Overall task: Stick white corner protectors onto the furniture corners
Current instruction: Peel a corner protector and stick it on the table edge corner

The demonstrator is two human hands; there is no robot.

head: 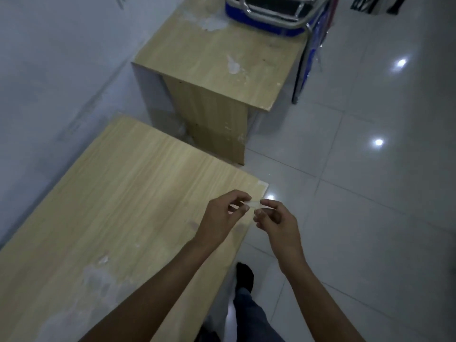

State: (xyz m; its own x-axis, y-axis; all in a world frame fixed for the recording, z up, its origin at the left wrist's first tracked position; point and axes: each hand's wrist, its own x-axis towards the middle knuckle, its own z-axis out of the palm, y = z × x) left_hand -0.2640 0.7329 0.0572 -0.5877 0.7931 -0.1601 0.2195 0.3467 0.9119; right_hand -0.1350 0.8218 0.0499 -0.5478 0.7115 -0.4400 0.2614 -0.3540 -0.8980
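No legible text, label, brand, number or sign is presented in the head view. Faint dark marks are seen on the wall [61,77] at the upper left, but they are too blurred to be read. Nothing printed can be made out on the tabletop [128,193].

head view: we look steeply down from standing height | near wooden table [118,198] close below | floor [357,193] beyond
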